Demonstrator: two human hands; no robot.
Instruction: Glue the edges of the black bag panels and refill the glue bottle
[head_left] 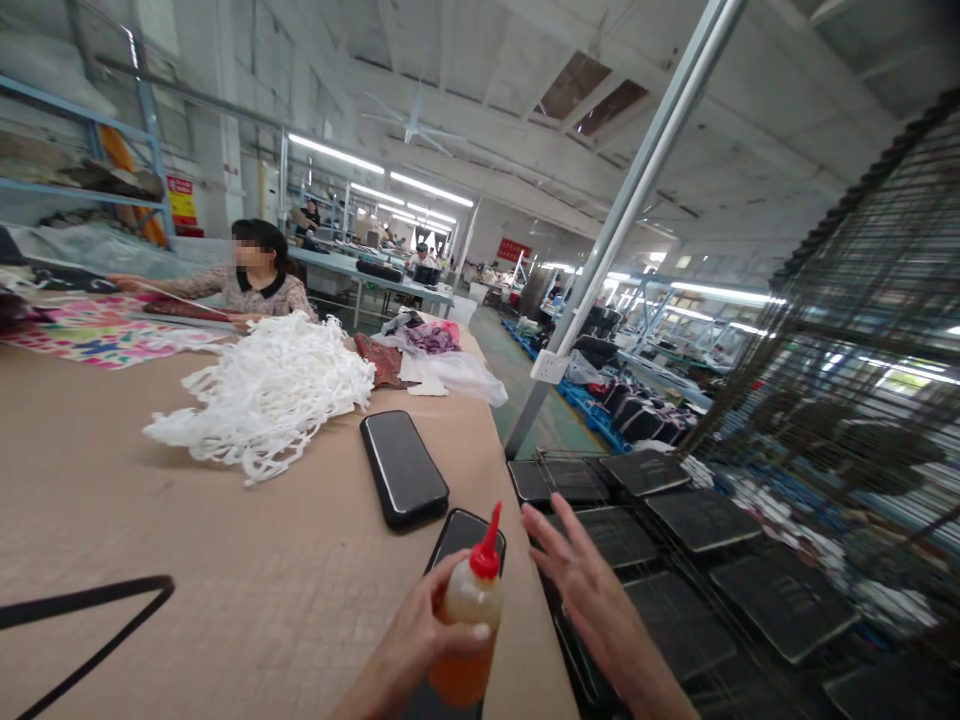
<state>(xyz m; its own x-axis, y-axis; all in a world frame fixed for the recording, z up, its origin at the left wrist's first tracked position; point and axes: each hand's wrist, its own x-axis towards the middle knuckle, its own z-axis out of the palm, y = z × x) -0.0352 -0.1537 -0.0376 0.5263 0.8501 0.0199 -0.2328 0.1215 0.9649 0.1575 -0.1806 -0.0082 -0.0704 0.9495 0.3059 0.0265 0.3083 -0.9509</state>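
Note:
My left hand [439, 625] is wrapped round a squeeze bottle [474, 608] with a red pointed nozzle and orange liquid inside, held nearly upright. Just right of it, past the table edge, my right hand [574, 560] is spread with nothing in it. Behind and below the bottle lies a black rounded panel [457, 530], partly hidden by the bottle and my left hand. A second black rounded panel [405, 468] with a thick rim rests flat on the table a little farther off.
The brown table [247, 560] carries a heap of white netted strips [277, 385], a black strip [97, 600] and plastic-wrapped cloth [431, 345]. A person [262, 270] sits across the table. At right stands a wire rack [847, 290] beside rows of black panels [701, 520]; a metal post [615, 220] rises by the table.

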